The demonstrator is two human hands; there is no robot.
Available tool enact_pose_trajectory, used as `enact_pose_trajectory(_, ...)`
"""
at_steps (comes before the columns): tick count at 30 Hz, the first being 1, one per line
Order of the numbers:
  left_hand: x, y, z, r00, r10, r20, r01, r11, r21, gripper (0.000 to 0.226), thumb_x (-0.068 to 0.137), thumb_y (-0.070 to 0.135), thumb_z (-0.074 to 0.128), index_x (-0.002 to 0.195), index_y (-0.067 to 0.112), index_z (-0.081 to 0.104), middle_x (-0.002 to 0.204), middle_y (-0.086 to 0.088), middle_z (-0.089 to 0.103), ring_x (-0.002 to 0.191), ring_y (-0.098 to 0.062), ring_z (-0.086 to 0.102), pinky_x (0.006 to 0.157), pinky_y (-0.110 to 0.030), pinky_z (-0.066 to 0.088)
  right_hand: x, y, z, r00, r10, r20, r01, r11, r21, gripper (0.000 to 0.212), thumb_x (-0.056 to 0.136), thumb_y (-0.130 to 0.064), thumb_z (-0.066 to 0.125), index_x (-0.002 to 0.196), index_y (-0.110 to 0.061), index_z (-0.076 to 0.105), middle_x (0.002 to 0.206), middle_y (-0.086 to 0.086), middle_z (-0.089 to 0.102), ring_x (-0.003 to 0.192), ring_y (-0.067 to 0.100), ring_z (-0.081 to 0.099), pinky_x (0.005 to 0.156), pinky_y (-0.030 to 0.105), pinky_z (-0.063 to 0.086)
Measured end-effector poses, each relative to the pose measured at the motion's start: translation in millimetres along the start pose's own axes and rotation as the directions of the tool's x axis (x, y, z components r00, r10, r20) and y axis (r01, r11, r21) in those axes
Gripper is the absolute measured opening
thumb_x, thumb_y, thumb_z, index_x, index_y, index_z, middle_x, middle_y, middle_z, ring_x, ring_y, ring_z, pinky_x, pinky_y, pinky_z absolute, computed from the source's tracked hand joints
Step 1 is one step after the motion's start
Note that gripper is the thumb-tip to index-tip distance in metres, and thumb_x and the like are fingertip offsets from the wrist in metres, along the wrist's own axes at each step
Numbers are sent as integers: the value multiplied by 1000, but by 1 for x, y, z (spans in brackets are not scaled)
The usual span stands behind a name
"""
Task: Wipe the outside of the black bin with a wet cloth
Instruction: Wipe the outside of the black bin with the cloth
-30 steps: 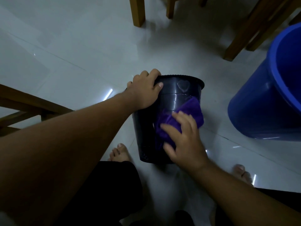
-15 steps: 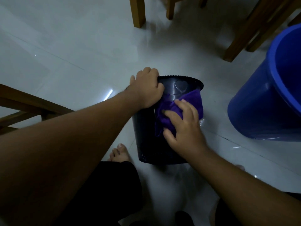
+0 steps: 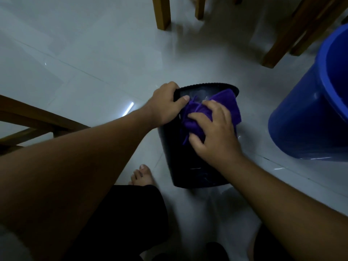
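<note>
A small black bin (image 3: 175, 157) stands on the pale tiled floor in front of me, tilted slightly away. My left hand (image 3: 165, 104) grips its near-left rim, thumb along the outside wall. My right hand (image 3: 214, 132) presses a bunched purple cloth (image 3: 228, 106) against the upper part of the bin's near side, just under the rim. The cloth's top edge reaches the rim and covers part of the opening. My palm hides the middle of the cloth.
A large blue bucket (image 3: 308, 117) stands close on the right. Wooden chair legs (image 3: 162, 14) rise behind the bin, and a wooden frame (image 3: 37, 117) lies at the left. My bare foot (image 3: 141, 176) rests by the bin's base.
My right hand has slid the purple cloth up the bin's side, from the middle of the wall to the rim. The left hand has kept its hold on the rim.
</note>
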State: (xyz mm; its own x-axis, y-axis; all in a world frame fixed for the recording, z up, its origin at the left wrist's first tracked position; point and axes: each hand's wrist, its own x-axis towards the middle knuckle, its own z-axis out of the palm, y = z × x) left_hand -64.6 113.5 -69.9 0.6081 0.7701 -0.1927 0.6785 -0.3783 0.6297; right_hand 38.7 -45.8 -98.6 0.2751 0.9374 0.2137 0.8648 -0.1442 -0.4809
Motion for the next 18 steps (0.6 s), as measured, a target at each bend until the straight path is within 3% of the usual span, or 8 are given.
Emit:
enact_pose_trajectory(5,3,6,11,993,113,10,-114,981,158,42,88,36,41,127,20,46,124,-14,52,114,-37,47,101,-59,35,-56,1,12,990,-140,24,142,988,-66,50,67,-35,68,113,-18,70,138,18,51,131,39,40,113,60,24)
enact_pose_trajectory(7,3,15,13,995,103,-3,-101,981,164,41,89,30,42,130,24,44,126,-12,51,115,-36,45,103,-57,32,-71,2,14,985,-167,51,171,981,-91,50,66,-39,68,111,-19,71,136,17,52,129,38,42,114,57,24)
enact_pose_trajectory(11,5,16,14,998,59,2,-59,982,181,38,94,41,44,128,25,44,128,-10,50,119,-35,43,102,-55,33,-58,5,9,976,-205,77,212,972,-103,48,66,-39,71,110,-20,71,133,18,55,127,38,45,114,55,25)
enact_pose_trajectory(16,11,22,10,995,81,53,-89,983,161,34,93,41,45,123,26,48,122,-11,55,115,-36,48,98,-54,39,-14,-2,4,999,11,33,-8,996,-92,48,70,-31,73,115,-18,65,141,19,46,133,37,31,111,60,30)
enact_pose_trajectory(18,10,25,13,994,94,54,-101,980,170,34,94,42,45,124,26,47,121,-11,55,115,-36,48,97,-53,39,-30,0,5,999,-10,35,13,996,-92,50,70,-30,72,118,-17,64,142,20,44,135,37,28,112,62,27)
